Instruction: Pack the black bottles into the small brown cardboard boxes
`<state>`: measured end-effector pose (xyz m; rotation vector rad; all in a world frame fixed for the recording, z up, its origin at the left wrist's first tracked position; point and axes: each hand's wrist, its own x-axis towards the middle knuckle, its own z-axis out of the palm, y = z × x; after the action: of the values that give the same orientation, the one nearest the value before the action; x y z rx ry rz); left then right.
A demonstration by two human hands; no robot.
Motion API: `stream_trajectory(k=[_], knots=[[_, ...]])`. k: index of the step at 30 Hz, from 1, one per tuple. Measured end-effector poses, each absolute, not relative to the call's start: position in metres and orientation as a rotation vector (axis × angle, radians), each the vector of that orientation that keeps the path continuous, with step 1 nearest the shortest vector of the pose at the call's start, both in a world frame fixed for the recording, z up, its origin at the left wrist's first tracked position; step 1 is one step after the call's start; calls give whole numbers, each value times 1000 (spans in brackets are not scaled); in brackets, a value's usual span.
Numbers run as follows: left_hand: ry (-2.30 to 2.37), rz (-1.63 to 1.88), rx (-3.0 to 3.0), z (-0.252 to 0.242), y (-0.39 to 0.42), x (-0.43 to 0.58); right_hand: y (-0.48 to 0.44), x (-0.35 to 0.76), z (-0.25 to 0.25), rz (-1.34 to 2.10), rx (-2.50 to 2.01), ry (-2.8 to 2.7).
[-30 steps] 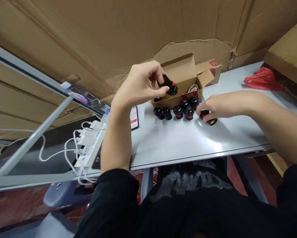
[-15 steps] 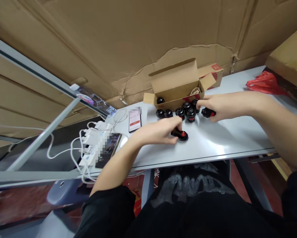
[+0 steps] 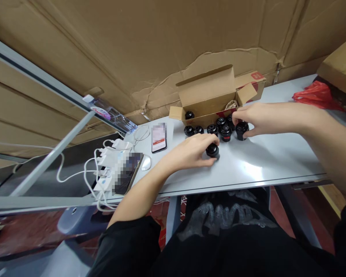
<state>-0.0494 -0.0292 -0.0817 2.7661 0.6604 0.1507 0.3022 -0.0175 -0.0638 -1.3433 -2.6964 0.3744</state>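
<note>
My left hand (image 3: 197, 151) has its thumb and fingers around a black round part (image 3: 212, 150), which stands upright on the white table (image 3: 187, 181). Farther right, my right hand (image 3: 255, 120) grips another upright black part (image 3: 242, 130) between thumb and fingers. Several similar black parts stand between and behind my hands, one with a red mark (image 3: 226, 132). Behind them lies an open cardboard box (image 3: 206, 117) with its lid raised; a black part (image 3: 189, 115) sits inside at its left end and crumpled brown paper (image 3: 231, 105) at its right.
A phone (image 3: 159, 137) lies left of the box, near a white mouse (image 3: 146, 163), a second phone (image 3: 128, 173) and a power strip with white cables. A plastic bottle (image 3: 111, 114) leans by the metal frame. A red bag (image 3: 315, 94) is at the right.
The parts in both hands were tilted, with red marks showing; now they stand upright. The view has shifted slightly.
</note>
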Motion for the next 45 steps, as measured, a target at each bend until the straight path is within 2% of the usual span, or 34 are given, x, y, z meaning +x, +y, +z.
stream_trajectory(k=[9,18,23,26,30,34,39,45], knots=[[616,475,3137,-113,-13,-49,-26,289,-66,306,-1388,-2740],[757,551,3223,-133,4,-45,-20,287,-74,119,-1396,-2742],[765,598,3077,-115,14,-57,-23,288,-71,63,-1268,-2690],[1076,740,2910,-87,37,-73,-29,279,-69,-83,-1208,-2647],[1284,504,2786,-59,79,-85,-30,259,-83,-279,-1167,-2618],[1295,281,2841,-51,102,-84,-27,243,-106,-468,-1028,-2602],[1302,207,2773,-48,112,-75,-27,239,-121,-548,-788,-2641],[1367,103,2725,-55,125,-63,-25,239,-128,-591,-760,-2617]])
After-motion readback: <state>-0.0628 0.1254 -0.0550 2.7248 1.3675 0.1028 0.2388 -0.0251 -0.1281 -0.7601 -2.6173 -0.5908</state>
